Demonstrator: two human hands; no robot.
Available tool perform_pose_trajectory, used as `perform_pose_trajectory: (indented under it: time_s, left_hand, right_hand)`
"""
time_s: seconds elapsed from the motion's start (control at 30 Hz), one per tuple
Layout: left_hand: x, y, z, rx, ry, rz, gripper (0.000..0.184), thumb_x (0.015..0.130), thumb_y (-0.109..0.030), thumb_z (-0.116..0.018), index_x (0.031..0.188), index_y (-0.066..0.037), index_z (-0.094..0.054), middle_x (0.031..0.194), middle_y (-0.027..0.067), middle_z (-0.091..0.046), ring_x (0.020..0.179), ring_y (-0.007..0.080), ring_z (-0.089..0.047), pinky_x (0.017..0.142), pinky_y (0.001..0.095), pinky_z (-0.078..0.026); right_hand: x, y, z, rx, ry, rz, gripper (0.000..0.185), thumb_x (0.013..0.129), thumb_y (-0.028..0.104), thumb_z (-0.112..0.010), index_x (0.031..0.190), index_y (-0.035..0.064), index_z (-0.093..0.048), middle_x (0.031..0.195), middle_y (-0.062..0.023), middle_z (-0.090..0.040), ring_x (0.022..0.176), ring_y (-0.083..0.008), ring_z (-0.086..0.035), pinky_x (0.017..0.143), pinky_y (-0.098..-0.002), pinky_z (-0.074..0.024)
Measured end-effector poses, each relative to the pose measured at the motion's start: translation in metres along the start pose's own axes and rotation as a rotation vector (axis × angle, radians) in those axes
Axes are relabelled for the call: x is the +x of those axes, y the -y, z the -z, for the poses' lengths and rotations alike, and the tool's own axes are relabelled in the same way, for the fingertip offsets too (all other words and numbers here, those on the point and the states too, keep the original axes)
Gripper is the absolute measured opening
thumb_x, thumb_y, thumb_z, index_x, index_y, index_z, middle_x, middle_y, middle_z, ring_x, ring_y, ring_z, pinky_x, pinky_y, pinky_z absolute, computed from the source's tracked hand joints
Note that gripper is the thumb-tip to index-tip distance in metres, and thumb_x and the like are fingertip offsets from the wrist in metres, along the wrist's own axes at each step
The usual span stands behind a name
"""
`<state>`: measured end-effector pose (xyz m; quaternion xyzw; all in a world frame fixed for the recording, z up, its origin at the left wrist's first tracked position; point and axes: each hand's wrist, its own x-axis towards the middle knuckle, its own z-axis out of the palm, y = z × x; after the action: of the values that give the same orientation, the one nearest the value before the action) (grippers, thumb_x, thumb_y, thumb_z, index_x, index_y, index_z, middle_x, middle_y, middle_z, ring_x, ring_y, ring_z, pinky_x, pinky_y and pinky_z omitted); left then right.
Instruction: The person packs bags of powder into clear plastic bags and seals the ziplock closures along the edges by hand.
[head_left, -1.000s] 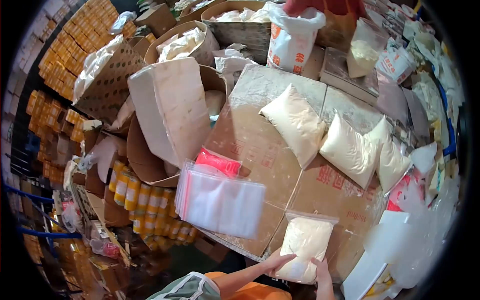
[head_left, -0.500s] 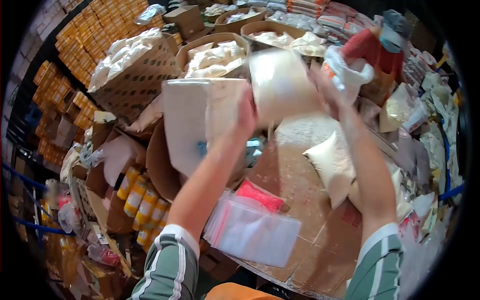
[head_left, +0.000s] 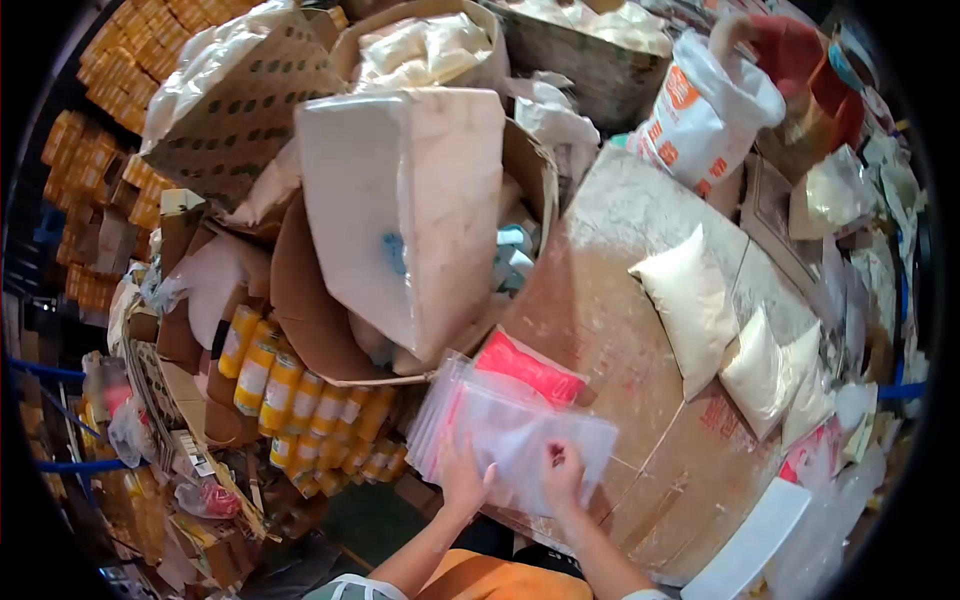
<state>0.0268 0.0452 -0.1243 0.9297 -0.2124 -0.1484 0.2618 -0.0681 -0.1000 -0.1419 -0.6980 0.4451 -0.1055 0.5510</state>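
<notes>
A stack of clear zip bags (head_left: 540, 440) with pink edges lies at the table's near edge, directly in front of me. My left hand (head_left: 465, 482) rests on its left part, fingers stretched out and thumb apart. On the right part, my right hand (head_left: 563, 474) has its fingers curled in at the top bag; whether they pinch the plastic is too small to tell. A red-pink packet (head_left: 525, 368) sits just behind the stack, partly under it. Filled cream-coloured bags (head_left: 690, 305) lie farther right on the cardboard-covered table (head_left: 610, 330).
A large white foam block (head_left: 400, 220) stands tilted in a round cardboard bin (head_left: 300, 290). Yellow-wrapped rolls (head_left: 290, 390) are stacked at left. A co-worker in red (head_left: 800, 70) is beside a white sack (head_left: 700, 115) at the back right.
Both hands have come down from the raised filled bag to the zip bag stack. That bag is no longer in my hands. The view has tilted downward.
</notes>
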Motion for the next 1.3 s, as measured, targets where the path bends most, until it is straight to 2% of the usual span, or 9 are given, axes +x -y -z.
perform_pose_trajectory:
  time_s: [0.43, 0.53, 0.6, 0.67, 0.8, 0.9, 1.07, 1.2, 1.3]
  left_hand:
    - [-0.004, 0.043, -0.029, 0.096, -0.229, 0.152, 0.082, 0.067, -0.024, -0.084, 0.133, 0.002, -0.043, 0.137, 0.0248, -0.039, 0.127, 0.0419, -0.037, 0.106, 0.0481, -0.03]
    - [-0.002, 0.053, -0.024, 0.117, -0.227, 0.246, 0.073, 0.069, -0.021, -0.081, 0.128, 0.002, -0.047, 0.126, 0.0245, -0.05, 0.114, 0.0383, -0.049, 0.096, 0.0459, -0.039]
    - [0.007, 0.068, -0.029, -0.16, -0.396, 0.423, 0.041, 0.076, -0.015, -0.074, 0.11, 0.003, -0.059, 0.102, 0.0215, -0.062, 0.09, 0.0315, -0.061, 0.077, 0.0407, -0.047]
    - [0.011, 0.093, -0.029, -0.098, -0.483, 0.157, 0.017, 0.082, -0.009, -0.066, 0.093, 0.005, -0.064, 0.083, 0.0185, -0.065, 0.071, 0.0267, -0.063, 0.064, 0.0351, -0.048]
    - [0.01, 0.065, 0.001, -0.209, -0.291, 0.233, 0.018, 0.084, -0.014, -0.066, 0.088, 0.004, -0.065, 0.085, 0.0179, -0.067, 0.076, 0.0287, -0.065, 0.067, 0.0382, -0.05]
    - [0.013, 0.086, -0.011, 0.176, -0.019, 0.246, 0.054, 0.068, -0.032, -0.082, 0.106, -0.001, -0.06, 0.105, 0.0179, -0.064, 0.1, 0.0331, -0.061, 0.086, 0.0447, -0.048]
    - [0.019, 0.09, -0.054, 0.274, -0.152, 0.447, 0.066, 0.061, -0.023, -0.087, 0.114, -0.001, -0.056, 0.115, 0.0204, -0.059, 0.095, 0.0356, -0.064, 0.084, 0.0428, -0.053]
    - [0.027, 0.156, -0.118, -0.221, -0.421, 0.235, 0.025, 0.074, 0.003, -0.06, 0.098, 0.006, -0.055, 0.092, 0.0259, -0.06, 0.087, 0.0425, -0.06, 0.078, 0.0442, -0.048]
    - [0.021, 0.117, -0.097, 0.042, -0.364, 0.29, 0.022, 0.073, 0.002, -0.06, 0.094, 0.006, -0.056, 0.091, 0.0236, -0.063, 0.087, 0.0386, -0.062, 0.077, 0.0425, -0.048]
  right_hand:
    - [-0.023, -0.059, -0.012, -0.355, 0.084, 0.247, 0.038, 0.07, 0.015, -0.077, 0.105, 0.0091, -0.062, 0.102, -0.0115, -0.057, 0.1, -0.0302, -0.055, 0.085, -0.0402, -0.0468]
    - [-0.022, -0.056, -0.004, -0.272, 0.116, 0.226, 0.032, 0.072, 0.015, -0.075, 0.102, 0.01, -0.064, 0.099, -0.0113, -0.058, 0.095, -0.0295, -0.057, 0.082, -0.0392, -0.0481]
    - [-0.034, -0.06, 0.011, -0.199, 0.107, 0.208, 0.029, 0.074, 0.015, -0.073, 0.101, 0.0103, -0.064, 0.097, -0.0112, -0.058, 0.093, -0.0289, -0.058, 0.08, -0.0387, -0.0489]
    - [-0.056, -0.064, 0.034, -0.168, 0.124, 0.183, 0.026, 0.076, 0.016, -0.071, 0.101, 0.0099, -0.064, 0.098, -0.0111, -0.06, 0.088, -0.0277, -0.061, 0.077, -0.0385, -0.0501]
    - [-0.11, -0.086, 0.084, -0.112, 0.121, 0.078, 0.021, 0.079, 0.015, -0.067, 0.099, 0.0067, -0.065, 0.093, -0.0122, -0.063, 0.082, -0.0247, -0.064, 0.074, -0.0346, -0.0513]
    - [-0.148, -0.105, 0.115, -0.013, 0.125, 0.008, 0.021, 0.08, 0.018, -0.066, 0.098, 0.0069, -0.065, 0.093, -0.0109, -0.065, 0.082, -0.0227, -0.065, 0.076, -0.0341, -0.052]
    - [-0.193, -0.155, 0.165, 0.049, 0.084, -0.102, 0.016, 0.081, 0.012, -0.067, 0.094, 0.0018, -0.066, 0.084, -0.0075, -0.066, 0.076, -0.0138, -0.062, 0.072, -0.0285, -0.0509]
    - [-0.218, -0.157, 0.188, 0.055, -0.064, -0.185, 0.015, 0.083, 0.013, -0.067, 0.094, 0.002, -0.065, 0.082, -0.0052, -0.067, 0.074, -0.0121, -0.062, 0.07, -0.0268, -0.0499]
    - [-0.228, -0.159, 0.188, 0.074, -0.03, -0.17, 0.015, 0.082, 0.012, -0.067, 0.093, 0.0016, -0.066, 0.08, -0.0054, -0.067, 0.075, -0.0123, -0.063, 0.07, -0.0273, -0.0505]
